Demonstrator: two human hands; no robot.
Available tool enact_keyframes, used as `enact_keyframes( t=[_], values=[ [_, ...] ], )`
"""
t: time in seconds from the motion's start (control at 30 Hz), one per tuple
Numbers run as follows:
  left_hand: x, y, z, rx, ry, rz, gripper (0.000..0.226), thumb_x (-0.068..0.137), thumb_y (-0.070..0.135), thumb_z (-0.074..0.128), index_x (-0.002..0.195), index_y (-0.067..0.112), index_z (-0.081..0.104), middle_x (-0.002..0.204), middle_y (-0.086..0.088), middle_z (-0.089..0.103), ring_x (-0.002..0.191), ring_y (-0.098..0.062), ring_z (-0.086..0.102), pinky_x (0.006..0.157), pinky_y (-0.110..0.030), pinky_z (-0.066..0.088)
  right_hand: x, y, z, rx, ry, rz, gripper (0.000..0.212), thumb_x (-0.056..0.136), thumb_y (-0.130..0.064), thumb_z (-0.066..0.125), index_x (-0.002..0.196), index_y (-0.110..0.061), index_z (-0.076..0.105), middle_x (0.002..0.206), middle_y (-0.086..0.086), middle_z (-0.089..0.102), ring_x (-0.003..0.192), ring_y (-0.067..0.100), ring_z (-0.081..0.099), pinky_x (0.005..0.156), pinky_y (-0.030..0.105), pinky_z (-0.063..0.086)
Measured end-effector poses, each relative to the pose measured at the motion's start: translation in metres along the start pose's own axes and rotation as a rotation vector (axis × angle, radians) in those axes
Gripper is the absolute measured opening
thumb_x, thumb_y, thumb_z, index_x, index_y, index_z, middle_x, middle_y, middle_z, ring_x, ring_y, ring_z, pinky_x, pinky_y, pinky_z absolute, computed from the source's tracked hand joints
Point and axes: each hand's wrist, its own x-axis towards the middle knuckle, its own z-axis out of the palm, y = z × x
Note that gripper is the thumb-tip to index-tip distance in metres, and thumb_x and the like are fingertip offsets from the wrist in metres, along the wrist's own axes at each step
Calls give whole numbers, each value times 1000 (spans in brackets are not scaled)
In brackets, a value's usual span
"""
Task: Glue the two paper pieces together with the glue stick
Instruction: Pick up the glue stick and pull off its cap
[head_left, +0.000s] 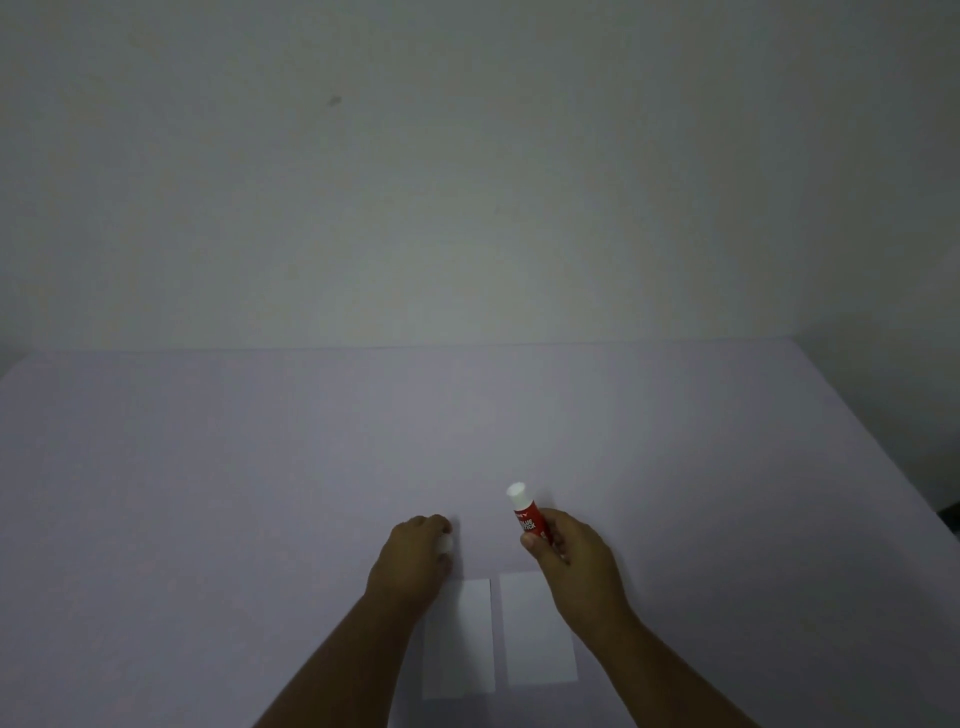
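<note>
In the head view, a pale table (208, 493) is seen against a plain wall (467, 156), in dim light. Two white paper pieces are laid flat side by side at the near edge, with a narrow strip of table between them: the left paper (462, 639) is partly covered by the left forearm, and the right paper (537, 631) is partly overlapped by the right wrist.

A red glue stick (527, 517) is clamped between the thumb and fingers of the right hand (571, 556), just beyond the papers, tilted with its white end pointing up and away. Whether that white end is bare glue or a cap cannot be told with certainty. The left hand (415, 556) is curled shut around a small white thing (445, 544), judged to be the cap, and is rested low over the table beyond the left paper.

The step in hand is judged to be the readying of the stick; no glue is visible on either paper.

Several slips could follow. The loose papers could be dragged or creased by the stick if neither is pinned down, since the left hand is occupied. The papers could also be shifted by the forearms lying over them. Glue could be smeared onto the table if the stroke overruns an edge.
</note>
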Motion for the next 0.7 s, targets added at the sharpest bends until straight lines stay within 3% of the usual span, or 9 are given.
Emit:
enact_keyframes(
  t=[0.17, 0.27, 0.37, 0.43, 0.53, 0.7],
  values=[
    [-10, 5, -12, -116, 95, 38, 50, 81, 17, 63, 130, 16, 52, 132, -6, 53, 120, -22, 49, 99, -31, 40, -3, -6, -1, 45, -1, 5, 26, 86, -28, 62, 111, -25, 62, 87, -19, 59, 85, 4, 58, 75, 18, 42],
    [-24, 30, -37, -517, 204, -18, 40, 82, 13, 65, 121, 18, 60, 124, -5, 59, 103, -17, 57, 87, -27, 46, -6, -19, -2, 124, -53, 36, 24, 87, -28, 61, 111, -29, 61, 89, -22, 60, 86, -1, 58, 72, 13, 42],
    [-41, 61, -62, -965, -90, -3, 29, 87, 27, 62, 116, 26, 65, 117, 2, 66, 103, -13, 60, 81, -25, 47, -12, -38, -5, 220, -172, 58, 20, 87, -27, 60, 106, -34, 60, 96, -19, 64, 92, 1, 60, 74, 11, 43],
    [-49, 74, -75, -1010, -150, 23, 24, 86, 32, 63, 108, 29, 69, 107, 6, 71, 101, -11, 63, 78, -23, 47, -18, -51, -8, 241, -233, 37, 18, 87, -27, 60, 100, -39, 61, 100, -14, 68, 94, 4, 63, 77, 13, 45],
    [-58, 80, -87, -1062, -82, 16, 14, 84, 29, 66, 94, 27, 75, 95, 5, 76, 96, -12, 66, 77, -23, 47, -27, -66, -15, 295, -285, 31, 15, 86, -29, 61, 98, -39, 63, 100, -12, 71, 93, 3, 65, 75, 15, 47],
    [-72, 78, -100, -1150, -53, 5, 19, 82, 31, 67, 96, 22, 76, 97, 0, 75, 99, -16, 65, 78, -22, 47, -42, -74, -32, 431, -437, 123, 13, 83, -25, 65, 95, -27, 69, 95, -2, 74, 84, 10, 69, 68, 17, 54]
  ],
)
